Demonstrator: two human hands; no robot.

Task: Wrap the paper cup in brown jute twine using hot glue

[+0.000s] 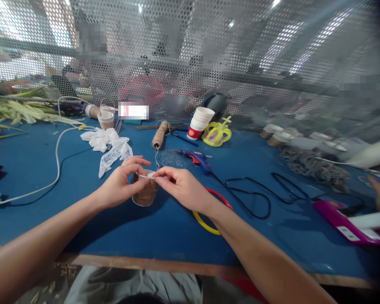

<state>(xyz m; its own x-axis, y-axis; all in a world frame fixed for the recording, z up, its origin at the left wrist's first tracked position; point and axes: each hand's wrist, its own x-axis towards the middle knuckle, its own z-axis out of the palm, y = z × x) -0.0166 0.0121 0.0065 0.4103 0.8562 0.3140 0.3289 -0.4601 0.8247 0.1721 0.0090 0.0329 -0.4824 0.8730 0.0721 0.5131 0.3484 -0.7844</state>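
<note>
A small cup wrapped in brown twine (145, 193) is held just above the blue table, its white rim facing up. My left hand (126, 179) grips its left side, thumb in front and fingers over the rim. The fingertips of my right hand (174, 183) are pinched on the twine at the cup's right rim. From there the strand runs back to a twine roll (160, 134) lying behind the cup. A blue glue gun (198, 159) lies to the right, near my right hand.
Crumpled white lace (106, 141) and a twine-wrapped cup (106, 119) are at the back left. Stacked paper cups (200, 122) stand beside a yellow crown-shaped item (218, 133). A red and yellow ring (209, 228) lies under my right forearm. Black cable and a purple power strip (348, 223) lie right.
</note>
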